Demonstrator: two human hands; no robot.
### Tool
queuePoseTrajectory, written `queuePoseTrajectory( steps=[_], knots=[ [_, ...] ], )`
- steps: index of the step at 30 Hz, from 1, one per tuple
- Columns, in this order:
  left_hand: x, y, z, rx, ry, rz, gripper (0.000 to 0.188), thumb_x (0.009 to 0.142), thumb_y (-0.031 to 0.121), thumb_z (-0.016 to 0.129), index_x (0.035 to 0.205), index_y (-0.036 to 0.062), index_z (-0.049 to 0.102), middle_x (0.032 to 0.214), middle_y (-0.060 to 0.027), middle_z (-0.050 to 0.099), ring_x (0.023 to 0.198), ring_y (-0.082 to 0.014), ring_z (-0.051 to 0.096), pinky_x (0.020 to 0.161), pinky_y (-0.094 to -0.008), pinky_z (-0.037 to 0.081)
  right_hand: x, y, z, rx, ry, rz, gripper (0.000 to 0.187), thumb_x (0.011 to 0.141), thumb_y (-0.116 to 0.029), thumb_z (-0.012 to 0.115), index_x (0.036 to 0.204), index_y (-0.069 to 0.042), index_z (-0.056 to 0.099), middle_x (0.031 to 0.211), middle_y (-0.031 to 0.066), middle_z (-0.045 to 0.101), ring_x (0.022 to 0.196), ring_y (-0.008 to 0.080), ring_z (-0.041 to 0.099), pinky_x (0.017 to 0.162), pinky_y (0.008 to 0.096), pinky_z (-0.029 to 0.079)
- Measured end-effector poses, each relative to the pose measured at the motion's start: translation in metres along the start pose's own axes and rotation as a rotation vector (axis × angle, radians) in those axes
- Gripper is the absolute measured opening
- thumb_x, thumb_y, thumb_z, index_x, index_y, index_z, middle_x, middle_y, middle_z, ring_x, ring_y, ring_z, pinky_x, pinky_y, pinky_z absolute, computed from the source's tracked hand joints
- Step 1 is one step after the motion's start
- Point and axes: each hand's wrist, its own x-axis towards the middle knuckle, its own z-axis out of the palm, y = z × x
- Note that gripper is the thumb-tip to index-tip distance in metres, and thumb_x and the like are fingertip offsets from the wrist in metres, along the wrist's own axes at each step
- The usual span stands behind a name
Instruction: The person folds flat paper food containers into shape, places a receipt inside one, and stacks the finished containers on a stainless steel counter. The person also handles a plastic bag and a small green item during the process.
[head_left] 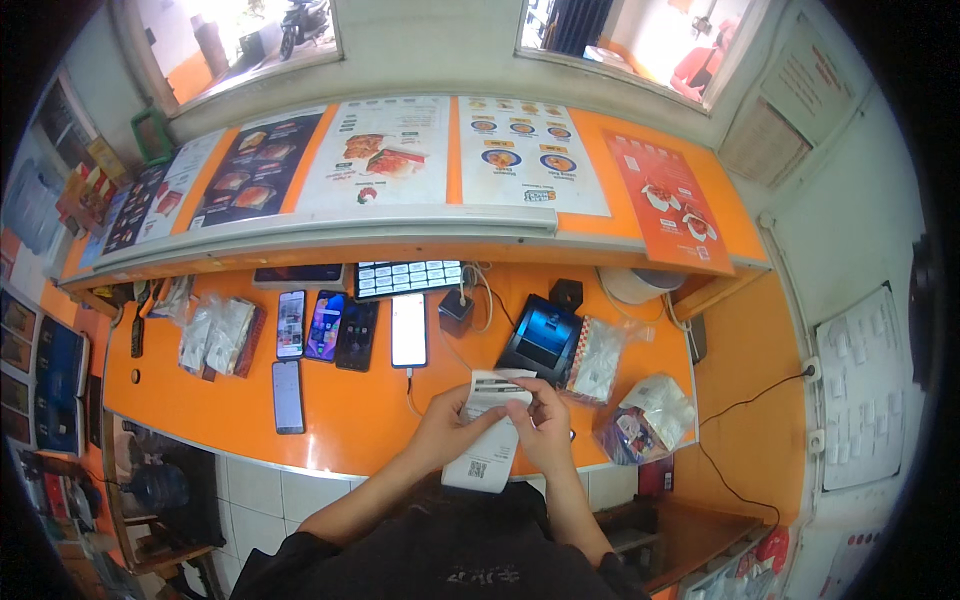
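Close to my body, over the front edge of the orange desk, I hold a long white paper receipt with a square code near its lower end. My left hand pinches its left side, and my right hand grips the upper right side, thumb on the paper. Just beyond my hands sits a black receipt printer with a shiny blue-tinted top. A phone with a white screen, plugged into a cable, lies to the left of it.
Several more phones, including a purple-blue one, lie to the left. A tablet stands under the raised shelf with menu sheets. Plastic-wrapped packs sit at the left, and a plastic-bagged bundle at the right edge. A black cable hangs along the right wall.
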Motion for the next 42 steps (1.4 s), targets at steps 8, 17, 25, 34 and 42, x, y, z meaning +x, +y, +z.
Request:
queuePoseTrajectory(
  steps=[8,17,25,34,42],
  knots=[
    [0.007,-0.001,0.005,-0.037,0.132,0.222,0.036,0.094,0.010,0.069,0.127,0.0003,0.058,0.107,-0.0078,0.069,0.097,-0.0132,0.067,0.082,-0.0289,0.055,-0.012,0.002,0.007,0.120,0.077,0.135,0.060,0.092,0.001,0.067,0.145,0.001,0.039,0.095,0.0077,0.069,0.091,0.0124,0.067,0.080,0.0259,0.052],
    [0.021,0.011,-0.008,-0.168,0.191,0.191,0.042,0.091,0.003,0.071,0.131,-0.0007,0.056,0.097,-0.0117,0.071,0.087,-0.0111,0.069,0.070,-0.0224,0.054,-0.025,0.012,0.002,-0.143,-0.015,0.215,0.019,0.098,-0.015,0.064,0.102,0.003,0.069,0.085,0.0062,0.071,0.075,0.0094,0.064,0.069,0.0260,0.050],
    [0.021,0.014,-0.006,-0.221,0.224,0.146,0.040,0.092,0.005,0.072,0.128,-0.0025,0.056,0.091,-0.0117,0.073,0.076,-0.0110,0.070,0.060,-0.0204,0.053,-0.023,0.005,0.009,-0.106,0.042,0.212,0.024,0.098,-0.020,0.066,0.097,0.003,0.070,0.079,0.0061,0.072,0.068,0.0095,0.064,0.062,0.0279,0.050],
    [0.035,0.023,-0.035,-0.307,0.443,0.291,0.036,0.093,0.007,0.071,0.125,-0.0039,0.058,0.094,-0.0111,0.073,0.078,-0.0098,0.069,0.067,-0.0210,0.054,-0.035,0.002,0.005,-0.048,-0.276,0.395,0.025,0.096,-0.016,0.068,0.110,0.004,0.070,0.098,0.0078,0.073,0.086,0.0105,0.067,0.079,0.0268,0.053],
    [0.037,0.029,-0.056,-0.271,0.442,0.299,0.031,0.092,0.003,0.070,0.121,-0.0040,0.060,0.099,-0.0147,0.074,0.087,-0.0129,0.071,0.074,-0.0226,0.055,-0.042,0.019,-0.017,0.088,0.020,0.381,0.020,0.098,-0.011,0.064,0.103,0.007,0.069,0.093,0.0107,0.073,0.081,0.0151,0.069,0.080,0.0292,0.055]
  ],
)
